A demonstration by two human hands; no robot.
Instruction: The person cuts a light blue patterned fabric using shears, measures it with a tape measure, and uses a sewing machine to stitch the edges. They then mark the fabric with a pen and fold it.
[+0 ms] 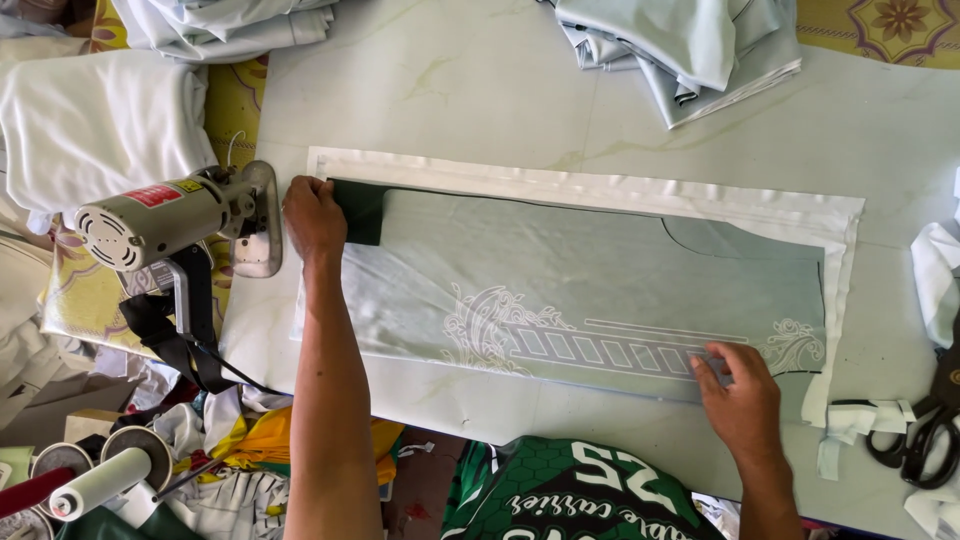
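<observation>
A stack of pale grey-green printed fabric panels [600, 290] with a white margin lies flat on the white table [480, 90]. My left hand [314, 218] presses down on the stack's left end, by a dark green corner patch [360, 212]. My right hand [738, 385] rests flat on the near right edge of the fabric, fingers on the white ornamental print [560, 340]. Neither hand grips anything.
An electric fabric cutting machine [175, 218] stands just left of my left hand. Black scissors [925, 430] lie at the right edge among white scraps [860, 420]. Folded pale cloth [690, 45] sits at the back. White fabric [95, 120] and rolls [100, 480] fill the left.
</observation>
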